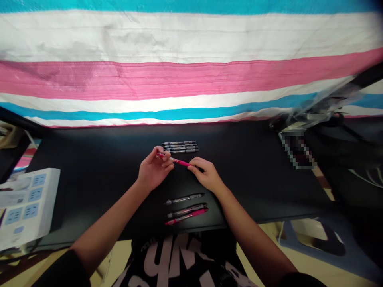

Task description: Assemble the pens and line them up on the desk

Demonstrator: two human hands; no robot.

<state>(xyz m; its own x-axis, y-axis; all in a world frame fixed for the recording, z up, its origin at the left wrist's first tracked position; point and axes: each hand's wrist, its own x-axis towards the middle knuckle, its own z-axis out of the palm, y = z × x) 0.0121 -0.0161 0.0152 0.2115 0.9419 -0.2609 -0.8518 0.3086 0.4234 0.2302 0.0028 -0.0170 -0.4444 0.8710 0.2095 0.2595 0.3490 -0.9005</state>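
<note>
Between my hands is a pink pen [178,161], held roughly level above the black table. My left hand [154,169] has its fingers closed round the pen's left end. The fingertips of my right hand [206,173] pinch its other end. Just beyond the hands lies a row of several black pens [182,146], side by side. Nearer to my body rest a black pen [185,199], another black pen [188,210] and a second pink pen [187,217], these last two close together.
A white power strip [49,203] stands on the left of the black table [98,171]. At the right are clear plastic wrapping [323,105] and a blurred-out item [299,150]. A striped sheet [179,79] hangs behind. A grey-blue stool [317,247] is below, right.
</note>
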